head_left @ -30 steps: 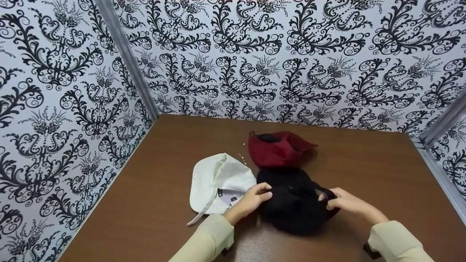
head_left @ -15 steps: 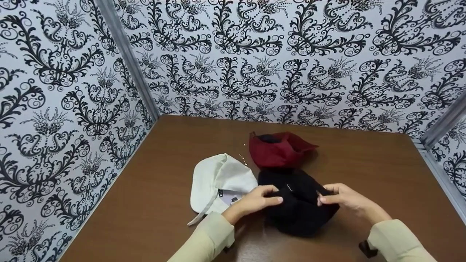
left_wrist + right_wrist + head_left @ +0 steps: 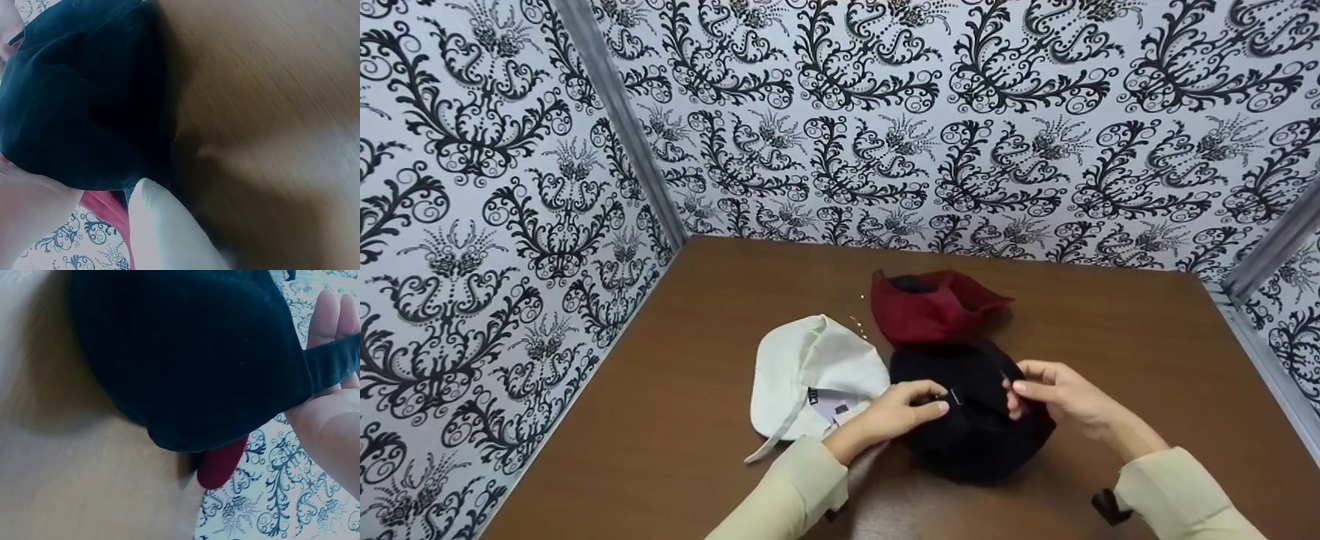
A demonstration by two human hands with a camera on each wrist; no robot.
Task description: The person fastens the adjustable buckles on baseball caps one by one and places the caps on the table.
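Observation:
A black cap is between my two hands in the head view, low over the wooden table. My left hand grips its left side, thumb on top, near a small metal buckle. At the right, my right hand pinches the cap's back strap between thumb and fingers. In the right wrist view that strap crosses in front of the fingers. The left wrist view shows the cap's dark crown and part of the left hand at its edge.
A white cap lies to the left, beside my left wrist, its inside lining and loose strap showing. Behind the black cap sits a red cap. Patterned walls stand along the table's back and left edges.
My left hand has moved a little right onto the cap. The right hand has shifted up and left with the strap, and the buckle has come into view. White and red caps stay put.

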